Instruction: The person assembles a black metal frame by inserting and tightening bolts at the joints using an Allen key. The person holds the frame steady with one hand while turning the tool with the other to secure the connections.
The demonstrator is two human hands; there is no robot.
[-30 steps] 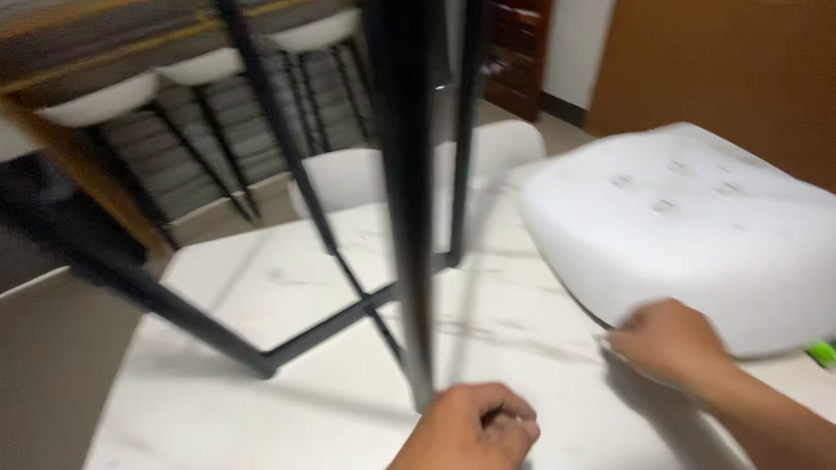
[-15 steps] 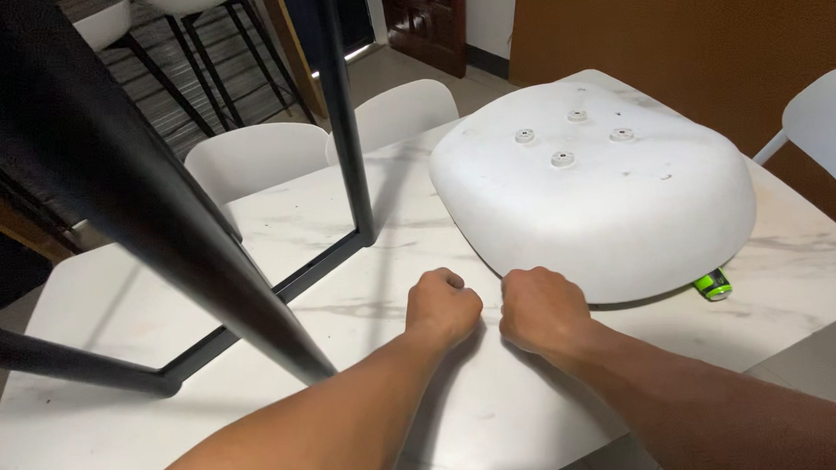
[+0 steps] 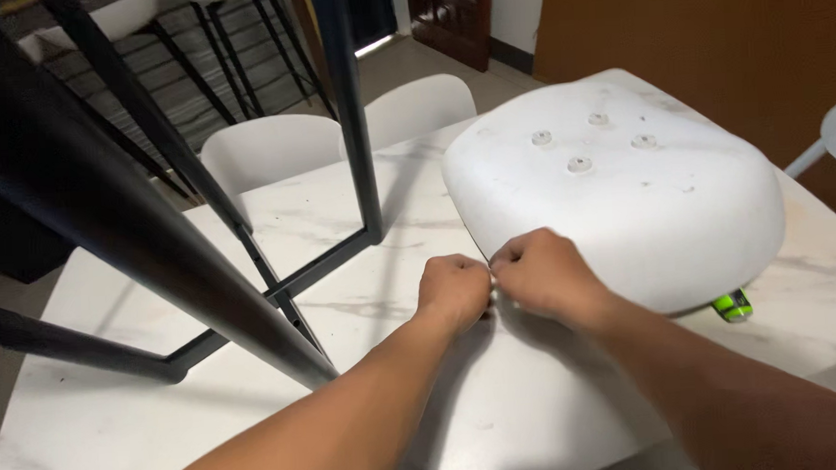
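I see left hand (image 3: pixel 453 288) and right hand (image 3: pixel 544 275) fisted, knuckles touching, on marble table (image 3: pixel 117 436); held item, if any, hidden. Right hand against rim of upturned white seat shell (image 3: pixel 623 188). Black metal frame (image 3: pixel 250 252) left; green object (image 3: pixel 733 304) under shell edge.

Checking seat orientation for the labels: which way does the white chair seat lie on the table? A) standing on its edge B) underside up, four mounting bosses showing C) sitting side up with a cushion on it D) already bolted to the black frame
B: the white chair seat lies dome-up on the marble table, four round bosses showing on top, apart from the black frame.
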